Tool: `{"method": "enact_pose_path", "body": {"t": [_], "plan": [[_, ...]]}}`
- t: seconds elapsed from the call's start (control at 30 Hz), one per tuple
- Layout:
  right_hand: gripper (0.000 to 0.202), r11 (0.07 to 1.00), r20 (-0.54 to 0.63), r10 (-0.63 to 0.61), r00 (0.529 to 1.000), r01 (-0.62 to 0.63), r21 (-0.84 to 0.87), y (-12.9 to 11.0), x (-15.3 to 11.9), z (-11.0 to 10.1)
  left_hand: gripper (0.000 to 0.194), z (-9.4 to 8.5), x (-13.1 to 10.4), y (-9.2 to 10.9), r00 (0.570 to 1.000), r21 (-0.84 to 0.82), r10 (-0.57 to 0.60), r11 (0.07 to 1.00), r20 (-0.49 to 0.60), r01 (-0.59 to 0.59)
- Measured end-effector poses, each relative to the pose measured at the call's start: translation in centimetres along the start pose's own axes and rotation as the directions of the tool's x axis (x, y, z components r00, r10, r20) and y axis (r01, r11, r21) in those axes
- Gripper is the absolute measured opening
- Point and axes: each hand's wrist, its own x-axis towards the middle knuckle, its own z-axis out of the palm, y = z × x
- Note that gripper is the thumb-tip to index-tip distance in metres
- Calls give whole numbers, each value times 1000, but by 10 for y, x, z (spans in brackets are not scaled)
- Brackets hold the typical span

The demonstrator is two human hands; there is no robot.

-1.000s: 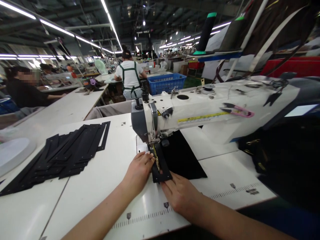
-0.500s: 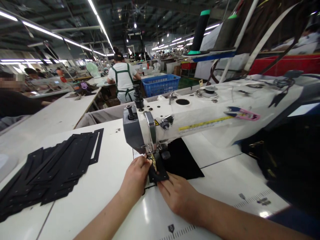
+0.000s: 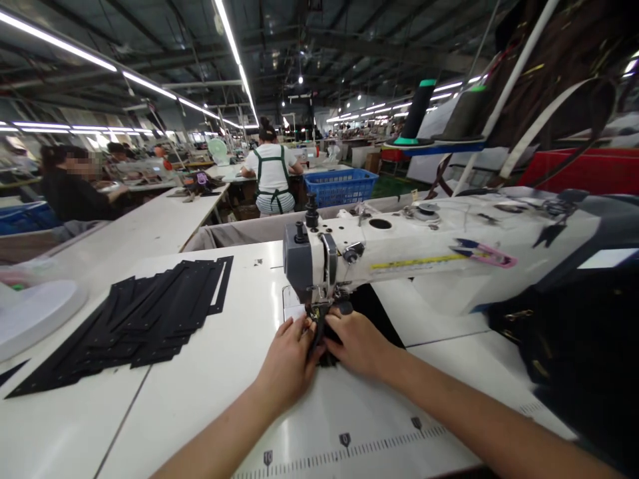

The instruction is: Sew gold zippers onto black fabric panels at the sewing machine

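Under the head of a white and grey sewing machine [image 3: 424, 256] lies black fabric [image 3: 377, 313], partly covered by the machine and my hands. My left hand [image 3: 292, 352] is closed on a raised edge of the black fabric, just in front of the needle area. Close beside it, my right hand [image 3: 357, 339] grips the same fabric from the right, fingers bent. The fingertips of both hands are partly hidden among the fabric and machine parts. A pile of flat black pieces [image 3: 150, 309] lies on the white table [image 3: 210, 399] to the left.
Pink-handled snips [image 3: 492, 254] rest on the machine arm. Dark material [image 3: 574, 332] lies at the right. Thread cones [image 3: 418, 113] stand behind the machine. A blue basket [image 3: 342, 186] and a person in a green apron [image 3: 272, 169] are beyond; another person [image 3: 80, 183] sits at far left.
Both hands have moved in closer to the needle area, and the black fabric between them is now folded or lifted. The camera view has shifted, showing more of the left side.
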Motion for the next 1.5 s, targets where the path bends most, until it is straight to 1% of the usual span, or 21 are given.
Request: {"method": "enact_pose_path", "body": {"t": [0.1,0.17,0.27,0.33,0.53,0.67,0.8,0.87,0.9,0.97,1.0,1.03,1.07,1.1,1.13,1.17,1.2,1.23,1.3,1.4,1.5], "plan": [[10,999,27,-33,999,32,8,7,7,-2,48,4,-3,-1,999,24,-20,1000,26,19],[15,1000,15,-12,1000,12,16,12,10,0,54,5,-4,0,1000,34,-20,999,14,20],[14,998,-14,57,998,-56,35,20,13,4,48,4,-4,2,999,7,-19,1000,-46,19],[11,994,-23,103,994,-102,46,23,15,8,45,3,-4,4,998,-21,-15,1000,-57,14],[13,968,-9,245,969,-244,53,25,15,12,41,2,0,3,1000,-14,-2,1000,7,2],[17,933,7,359,933,-359,25,26,19,18,42,3,1,2,1000,-5,16,1000,24,-16],[28,873,-8,488,873,-488,-18,30,31,29,41,5,3,1,999,-1,36,999,33,-36],[30,856,-22,516,857,-516,-28,32,34,31,40,6,4,0,999,-4,41,999,29,-41],[29,859,-29,511,859,-512,-27,31,34,30,39,6,4,0,999,-5,44,999,27,-44],[24,879,-40,476,879,-477,-20,27,26,25,38,5,3,0,999,-1,46,999,26,-46],[21,901,-54,433,900,-434,-9,24,18,21,39,4,1,1,999,-3,42,999,24,-42],[20,932,-81,361,929,-361,10,19,8,18,40,3,-1,2,999,-9,35,999,19,-35],[21,962,-107,272,956,-271,30,14,-4,15,41,1,-5,3,1000,-22,29,999,8,-29],[23,991,-164,134,977,-127,53,8,-16,12,41,0,-8,4,1000,-38,24,999,-8,-25],[26,997,-208,-5,978,19,69,3,-28,11,39,-1,-13,6,999,-54,24,998,-25,-25],[27,991,-219,-101,970,119,67,-2,-39,12,36,-1,-17,7,999,-63,30,997,-45,-33],[27,982,-229,-162,960,179,55,-5,-48,12,31,-1,-20,9,997,-61,48,997,-62,-52],[27,977,-229,-192,954,208,46,-8,-54,14,28,-1,-23,10,994,-48,76,996,-75,-80],[27,977,-236,-201,951,213,30,-10,-59,17,25,0,-26,11,985,5,149,989,-91,-149],[29,977,-264,-200,944,213,21,-9,-55,18,25,2,-24,11,962,106,255,964,-94,-245],[30,976,-275,-206,939,218,15,-5,-50,17,25,1,-19,8,946,162,311,942,-86,-295]]}}
